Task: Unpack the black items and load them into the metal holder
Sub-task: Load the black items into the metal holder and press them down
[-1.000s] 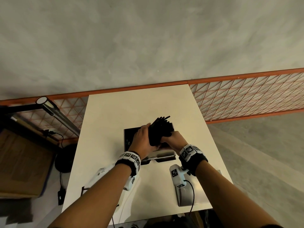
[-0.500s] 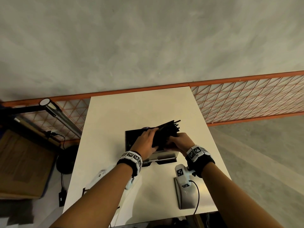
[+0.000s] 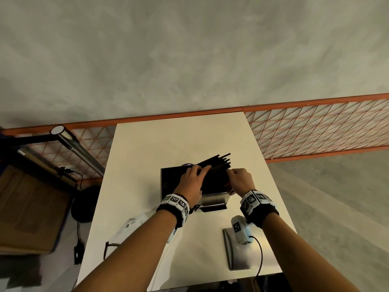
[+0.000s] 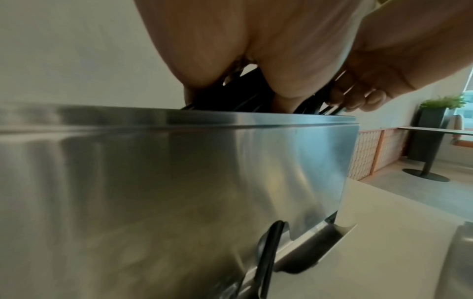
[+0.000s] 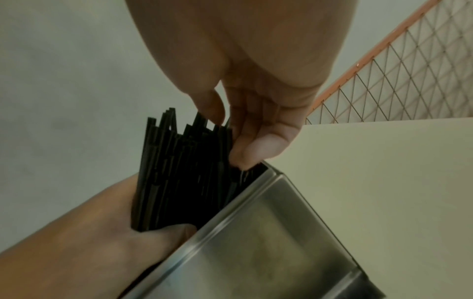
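Observation:
A bundle of black straws (image 3: 217, 163) lies slanted over the open top of the metal holder (image 3: 212, 200) in the middle of the white table (image 3: 147, 148). The straws' lower part sits inside the holder and their tips stick out to the far right. My left hand (image 3: 192, 182) grips the bundle (image 5: 179, 172) from the left. My right hand (image 3: 240, 180) pinches the straws near their right end, thumb and fingers (image 5: 256, 145) on the tips. In the left wrist view, the holder's steel wall (image 4: 179, 182) fills the frame, and one black straw (image 4: 268, 252) shows in its lower slot.
A flat metal piece (image 3: 240, 260) lies at the table's front right, under my right wrist. White wrapping (image 3: 130, 226) lies at the front left. An orange mesh fence (image 3: 315, 131) runs behind the table. A lamp (image 3: 69, 140) and a cardboard box (image 3: 27, 207) are at the left.
The straw bundle has tipped from nearly upright to a flatter slant and has sunk lower into the holder. Both hands went down with it.

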`<state>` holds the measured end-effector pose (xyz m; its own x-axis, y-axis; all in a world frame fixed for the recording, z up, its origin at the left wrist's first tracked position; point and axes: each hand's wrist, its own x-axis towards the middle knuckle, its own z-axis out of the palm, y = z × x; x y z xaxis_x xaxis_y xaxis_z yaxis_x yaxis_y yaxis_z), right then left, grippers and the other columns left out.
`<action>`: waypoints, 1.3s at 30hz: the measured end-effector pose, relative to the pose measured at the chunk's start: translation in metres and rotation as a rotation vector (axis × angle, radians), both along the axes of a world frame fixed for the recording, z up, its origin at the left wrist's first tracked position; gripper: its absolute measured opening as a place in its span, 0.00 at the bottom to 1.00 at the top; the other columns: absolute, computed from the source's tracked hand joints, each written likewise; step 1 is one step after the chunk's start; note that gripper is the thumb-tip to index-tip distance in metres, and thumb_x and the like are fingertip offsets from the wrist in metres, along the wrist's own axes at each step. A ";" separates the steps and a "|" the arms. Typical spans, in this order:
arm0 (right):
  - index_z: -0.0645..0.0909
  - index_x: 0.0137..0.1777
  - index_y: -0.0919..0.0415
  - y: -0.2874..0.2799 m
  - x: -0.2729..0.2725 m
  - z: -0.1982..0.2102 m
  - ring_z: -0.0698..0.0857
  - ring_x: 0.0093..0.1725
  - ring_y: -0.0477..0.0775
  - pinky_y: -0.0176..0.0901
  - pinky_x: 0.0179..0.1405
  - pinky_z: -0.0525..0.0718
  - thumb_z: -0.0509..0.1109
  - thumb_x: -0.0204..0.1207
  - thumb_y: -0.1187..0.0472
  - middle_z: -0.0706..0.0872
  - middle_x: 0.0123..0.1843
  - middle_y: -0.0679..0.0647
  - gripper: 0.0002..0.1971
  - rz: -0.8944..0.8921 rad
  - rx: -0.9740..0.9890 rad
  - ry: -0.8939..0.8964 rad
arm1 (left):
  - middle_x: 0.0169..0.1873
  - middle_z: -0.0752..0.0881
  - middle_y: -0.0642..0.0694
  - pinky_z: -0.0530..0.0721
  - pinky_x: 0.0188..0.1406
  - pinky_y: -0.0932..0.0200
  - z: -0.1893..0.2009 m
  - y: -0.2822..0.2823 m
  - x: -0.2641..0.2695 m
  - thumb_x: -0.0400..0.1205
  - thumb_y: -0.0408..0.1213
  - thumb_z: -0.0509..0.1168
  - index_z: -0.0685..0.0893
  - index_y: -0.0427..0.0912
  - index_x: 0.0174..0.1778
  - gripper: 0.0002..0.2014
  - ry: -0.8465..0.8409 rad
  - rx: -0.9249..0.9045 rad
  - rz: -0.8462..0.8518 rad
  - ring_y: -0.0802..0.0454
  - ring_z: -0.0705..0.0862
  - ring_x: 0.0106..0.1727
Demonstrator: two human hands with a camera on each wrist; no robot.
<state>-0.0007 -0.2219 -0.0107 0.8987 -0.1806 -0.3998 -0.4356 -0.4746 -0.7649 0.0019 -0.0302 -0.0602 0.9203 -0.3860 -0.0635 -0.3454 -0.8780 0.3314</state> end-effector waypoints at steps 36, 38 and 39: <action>0.78 0.50 0.60 0.026 -0.016 -0.006 0.83 0.50 0.61 0.44 0.43 0.76 0.73 0.70 0.56 0.83 0.51 0.58 0.13 0.406 -0.398 -0.069 | 0.83 0.64 0.47 0.67 0.83 0.44 -0.023 0.043 -0.005 0.69 0.76 0.66 0.56 0.46 0.89 0.58 -0.066 -0.136 0.082 0.47 0.65 0.83; 0.78 0.56 0.61 0.029 -0.011 -0.001 0.84 0.52 0.64 0.47 0.45 0.80 0.74 0.71 0.56 0.85 0.54 0.61 0.16 0.468 -0.440 -0.041 | 0.83 0.65 0.47 0.68 0.83 0.44 -0.023 0.042 -0.005 0.68 0.76 0.66 0.56 0.47 0.88 0.58 -0.059 -0.129 0.094 0.47 0.66 0.83; 0.79 0.58 0.61 0.029 -0.007 0.002 0.84 0.54 0.64 0.48 0.47 0.82 0.74 0.72 0.55 0.85 0.55 0.61 0.17 0.496 -0.465 -0.019 | 0.83 0.65 0.47 0.68 0.83 0.44 -0.023 0.042 -0.005 0.68 0.76 0.66 0.56 0.47 0.88 0.58 -0.058 -0.123 0.100 0.47 0.66 0.83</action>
